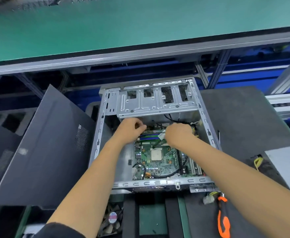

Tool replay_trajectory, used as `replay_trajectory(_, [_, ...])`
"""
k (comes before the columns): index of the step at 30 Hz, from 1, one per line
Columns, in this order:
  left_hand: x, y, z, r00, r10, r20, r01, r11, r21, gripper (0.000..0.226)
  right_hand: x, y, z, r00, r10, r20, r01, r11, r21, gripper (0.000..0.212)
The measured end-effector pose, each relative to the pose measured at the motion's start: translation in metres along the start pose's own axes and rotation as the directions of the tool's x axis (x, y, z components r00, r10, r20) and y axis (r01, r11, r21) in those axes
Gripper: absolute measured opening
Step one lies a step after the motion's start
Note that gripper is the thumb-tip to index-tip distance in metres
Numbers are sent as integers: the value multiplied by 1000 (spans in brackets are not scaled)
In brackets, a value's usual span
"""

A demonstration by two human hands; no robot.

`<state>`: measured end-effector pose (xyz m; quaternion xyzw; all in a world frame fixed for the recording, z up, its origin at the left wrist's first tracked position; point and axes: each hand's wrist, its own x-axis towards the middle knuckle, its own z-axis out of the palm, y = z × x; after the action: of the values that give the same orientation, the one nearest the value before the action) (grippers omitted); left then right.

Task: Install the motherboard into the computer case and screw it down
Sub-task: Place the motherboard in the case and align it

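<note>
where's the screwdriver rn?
Head view, bottom right: the orange-and-black screwdriver lies on the dark mat in front of the computer case, beside a loose white connector. Neither hand touches it.

Colours: green board in silver case, dark panel, teal bench.

Motherboard (159, 158) is green with a pale beige-silver square chip at centre, blue and black slot strips at its 11 o'clock, a black cable looping along its 6 o'clock edge. Computer case (104, 121) is bare silver-grey metal, drive cage at 12 o'clock showing dark mesh-pattern openings. Side panel (43, 152) at 9 o'clock is matte dark grey with a dotted perforation patch. Bench top (106, 26) at 12 o'clock is teal-green, edged black and grey. Screwdriver (224, 219) at 5 o'clock has an orange and black handle. Yellow wires (257, 162) at 3 o'clock on a dark grey mat (243, 117). Sleeve (62, 231) at 7 o'clock is black.
</note>
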<state>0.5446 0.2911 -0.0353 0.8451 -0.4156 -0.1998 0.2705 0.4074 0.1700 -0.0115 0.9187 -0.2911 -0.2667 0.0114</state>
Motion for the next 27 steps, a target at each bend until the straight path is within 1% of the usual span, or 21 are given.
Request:
replay_trajectory(1, [-2, 1, -5, 998, 35, 54, -35, 999, 0, 20, -4, 0, -2, 999, 44, 9, -44, 999, -20, 20])
replay_trajectory(2, [-4, 3, -8, 985, 58, 161, -59, 998, -4, 21, -8, 1, -5, 998, 50, 23, -49, 997, -55, 22])
replay_trajectory(3, [-9, 4, -10, 950, 63, 305, -70, 997, 12, 22, -11, 2, -7, 999, 4, 42, 1, 995, -103, 26])
replay_trajectory(5, [-20, 8, -7, 839, 47, 542, -111, 990, 86, 21, -14, 3, -7, 972, -204, 115, 218, 969, -119, 36])
replay_trajectory(6, [-24, 7, -2, 802, 45, 596, -134, 985, 106, 19, -15, 2, -6, 929, -332, 162, 341, 940, -30, 38])
replay_trajectory(7, [-28, 6, 3, 784, 46, 619, -146, 983, 112, 19, -18, 1, -6, 875, -439, 206, 422, 898, 120, 37])
replay_trajectory(8, [-30, 5, 8, 779, 45, 625, -151, 982, 116, 20, -20, 0, -4, 820, -513, 254, 454, 853, 258, 34])
replay_trajectory(9, [-30, 5, 13, 784, 44, 619, -155, 980, 126, 22, -21, -2, -2, 777, -557, 295, 460, 821, 338, 32])
replay_trajectory(10, [-30, 5, 17, 798, 48, 600, -161, 978, 135, 24, -22, -3, 1, 758, -566, 324, 454, 815, 360, 33])
replay_trajectory(12, [-27, 3, 20, 859, 60, 508, -149, 979, 136, 23, -19, -4, 8, 792, -532, 300, 444, 839, 314, 30])
replay_trajectory(13, [-25, 1, 19, 905, 56, 422, -119, 985, 125, 19, -17, -4, 9, 829, -506, 238, 441, 853, 278, 27])
replay_trajectory(15, [-22, -4, 15, 977, 6, 214, -21, 997, 71, 13, -11, 0, 8, 909, -415, 37, 397, 890, 224, 23])
replay_trajectory(17, [-21, -8, 11, 996, -44, 75, 42, 999, 31, 12, -8, 6, 2, 934, -341, -111, 356, 919, 169, 18])
replay_trajectory(18, [-22, -8, 9, 998, -36, 48, 34, 999, 36, 9, -8, 9, 0, 931, -345, -119, 358, 925, 126, 16])
replay_trajectory(19, [-22, -7, 7, 997, -12, 71, 9, 999, 45, 5, -10, 11, -1, 925, -372, -75, 378, 921, 92, 16])
replay_trajectory(20, [-23, -6, 7, 988, 18, 156, -27, 998, 51, 3, -14, 11, 0, 911, -412, 8, 410, 908, 89, 20])
replay_trajectory(21, [-24, -5, 9, 953, 39, 299, -58, 997, 54, 3, -18, 10, 3, 888, -444, 115, 433, 894, 113, 25])
replay_trajectory(22, [-27, -2, 11, 886, 35, 462, -66, 996, 52, 10, -23, 7, 8, 860, -467, 203, 448, 884, 137, 29])
replay_trajectory(24, [-33, -1, 13, 714, -23, 699, -29, 998, 63, 25, -29, 0, 15, 812, -509, 285, 486, 861, 152, 34])
replay_trajectory(25, [-36, -1, 13, 655, -56, 753, -10, 997, 82, 30, -31, -3, 18, 797, -524, 301, 501, 851, 155, 34])
replay_trajectory(27, [-38, -1, 13, 592, -104, 800, -14, 990, 139, 35, -33, -8, 21, 764, -547, 341, 533, 834, 143, 26])
